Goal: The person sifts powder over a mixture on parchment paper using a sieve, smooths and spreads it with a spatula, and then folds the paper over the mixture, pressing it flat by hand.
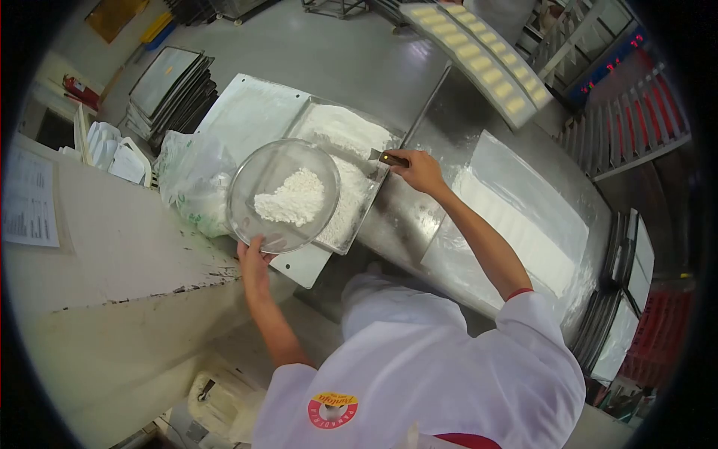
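My left hand [254, 258] grips the near rim of a wide round sieve [243, 183], fingers closed on its edge. A heap of white powder [295, 198] lies inside the sieve. The sieve overlaps the left part of a rectangular metal tray [364, 217], which holds more white powder [344, 129]. At the tray's right side, my right hand [419, 170] is closed around the dark riveted handle of a scraper [394, 159]. Its short metal blade points left over the tray; whether it touches the powder I cannot tell.
A crumpled plastic bag [196, 179] sits left of the sieve. On the steel table [419, 217] to the right lies a powder-dusted plastic sheet [523, 217]. A board with rows of pale pieces [479, 63] is beyond it. Stacked trays [168, 90] stand at far left.
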Tool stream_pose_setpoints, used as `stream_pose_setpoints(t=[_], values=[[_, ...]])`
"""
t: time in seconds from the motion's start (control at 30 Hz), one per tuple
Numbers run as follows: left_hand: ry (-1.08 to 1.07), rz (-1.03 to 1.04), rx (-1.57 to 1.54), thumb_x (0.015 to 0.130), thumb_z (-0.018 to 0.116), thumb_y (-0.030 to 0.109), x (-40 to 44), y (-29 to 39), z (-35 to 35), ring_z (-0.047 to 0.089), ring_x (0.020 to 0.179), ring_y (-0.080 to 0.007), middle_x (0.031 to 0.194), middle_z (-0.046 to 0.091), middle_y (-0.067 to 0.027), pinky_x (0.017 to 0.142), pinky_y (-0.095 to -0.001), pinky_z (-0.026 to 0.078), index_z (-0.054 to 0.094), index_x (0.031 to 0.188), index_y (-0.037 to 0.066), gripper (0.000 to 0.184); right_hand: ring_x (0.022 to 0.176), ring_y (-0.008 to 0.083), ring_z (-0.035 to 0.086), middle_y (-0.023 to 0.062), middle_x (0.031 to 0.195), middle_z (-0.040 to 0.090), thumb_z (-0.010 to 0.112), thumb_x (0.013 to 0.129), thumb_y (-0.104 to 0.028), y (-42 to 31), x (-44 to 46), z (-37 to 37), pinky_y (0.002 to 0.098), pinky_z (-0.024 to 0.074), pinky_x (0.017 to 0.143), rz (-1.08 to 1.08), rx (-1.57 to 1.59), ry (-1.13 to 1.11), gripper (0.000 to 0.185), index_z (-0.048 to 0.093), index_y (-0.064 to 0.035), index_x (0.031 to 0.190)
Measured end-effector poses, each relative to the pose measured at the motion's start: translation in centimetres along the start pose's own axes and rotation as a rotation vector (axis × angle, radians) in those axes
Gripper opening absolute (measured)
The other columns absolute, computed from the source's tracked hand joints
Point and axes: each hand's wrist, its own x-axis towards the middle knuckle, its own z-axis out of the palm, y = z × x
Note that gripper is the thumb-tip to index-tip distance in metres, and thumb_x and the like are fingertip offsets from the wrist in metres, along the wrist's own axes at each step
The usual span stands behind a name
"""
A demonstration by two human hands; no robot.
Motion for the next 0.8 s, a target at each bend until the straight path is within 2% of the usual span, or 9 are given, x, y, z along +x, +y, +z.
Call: stream_pose_setpoints(t=[0.1,0.37,0.43,0.53,0.6,0.63,0.67,0.73,0.8], values=[[-0.015,-0.004,0.029,0.090,0.061,0.011,0.7,-0.5,-0.2,0.071,0.095,-0.0286,0.117,0.061,-0.0163,0.073,-0.0374,0.062,0.042,0.135,-0.001,0.050,0.093,0.0296,0.069,0.0088,0.101,0.074,0.072,0.082,-0.021,-1.1,-0.4,-2.3,0.0403,0.0527,0.082,-0.015,0.028,0.009,0.038,0.071,-0.0221,0.121],[-0.050,-0.020,0.046,0.090,0.062,0.014,2.4,-2.2,0.2,0.070,0.089,-0.0252,0.113,0.062,-0.0149,0.071,-0.0355,0.061,0.044,0.132,-0.001,0.048,0.090,0.0306,0.069,0.0110,0.104,0.073,0.072,0.082,-0.018,-5.0,-1.8,-7.3,0.0405,0.0523,0.078,-0.172,-0.021,-0.024,0.038,0.071,-0.0180,0.120],[-0.091,-0.037,0.029,0.090,0.062,0.014,2.3,-2.3,1.2,0.070,0.089,-0.0254,0.113,0.063,-0.0148,0.070,-0.0355,0.062,0.045,0.132,-0.001,0.048,0.090,0.0309,0.069,0.0109,0.105,0.073,0.072,0.082,-0.017,-5.7,-2.2,-7.0,0.0407,0.0524,0.078,-0.178,-0.063,-0.045,0.037,0.071,-0.0176,0.120],[-0.106,-0.069,0.044,0.090,0.062,0.013,2.0,-2.2,2.1,0.070,0.089,-0.0255,0.111,0.063,-0.0148,0.069,-0.0360,0.062,0.046,0.131,-0.001,0.047,0.086,0.0310,0.068,0.0109,0.100,0.072,0.069,0.084,-0.015,-6.5,-3.1,-5.1,0.0412,0.0523,0.074,-0.382,-0.104,-0.005,0.042,0.067,-0.0190,0.125],[-0.125,-0.076,0.040,0.090,0.060,0.011,1.8,-2.1,2.7,0.070,0.094,-0.0287,0.115,0.063,-0.0173,0.072,-0.0390,0.063,0.046,0.131,-0.001,0.045,0.081,0.0292,0.067,0.0115,0.089,0.066,0.066,0.083,-0.011,-7.9,-4.1,-4.0,0.0400,0.0512,0.070,-0.405,-0.320,0.018,0.051,0.062,-0.0223,0.132],[-0.146,-0.080,0.040,0.091,0.058,0.009,1.8,-2.0,2.8,0.070,0.099,-0.0318,0.118,0.063,-0.0199,0.075,-0.0421,0.064,0.045,0.131,-0.001,0.043,0.075,0.0283,0.064,0.0106,0.082,0.058,0.062,0.081,-0.006,-7.1,-4.0,-2.8,0.0396,0.0497,0.067,-0.540,-0.412,0.112,0.060,0.058,-0.0254,0.137],[-0.138,-0.080,0.036,0.091,0.058,0.009,1.8,-2.1,2.9,0.070,0.099,-0.0318,0.118,0.063,-0.0199,0.075,-0.0421,0.064,0.045,0.131,-0.001,0.043,0.075,0.0283,0.064,0.0106,0.082,0.058,0.062,0.081,-0.006,-7.0,-4.2,-2.6,0.0396,0.0497,0.067,-0.547,-0.410,0.108,0.060,0.058,-0.0254,0.137],[-0.153,-0.067,0.026,0.091,0.058,0.008,2.0,-2.2,3.0,0.070,0.098,-0.0326,0.118,0.063,-0.0211,0.076,-0.0425,0.064,0.043,0.132,-0.003,0.045,0.070,0.0264,0.062,0.0069,0.079,0.059,0.064,0.086,-0.005,-7.1,-4.5,-2.3,0.0400,0.0502,0.062,-0.745,-0.518,0.351,0.050,0.063,-0.0258,0.132],[-0.126,-0.069,0.023,0.091,0.059,0.010,1.9,-2.4,3.1,0.071,0.095,-0.0294,0.115,0.064,-0.0181,0.073,-0.0396,0.063,0.045,0.133,-0.001,0.046,0.069,0.0276,0.061,0.0077,0.081,0.058,0.062,0.083,-0.003,-6.6,-4.2,-2.8,0.0408,0.0496,0.062,-0.737,-0.481,0.374,0.055,0.061,-0.0250,0.134]])
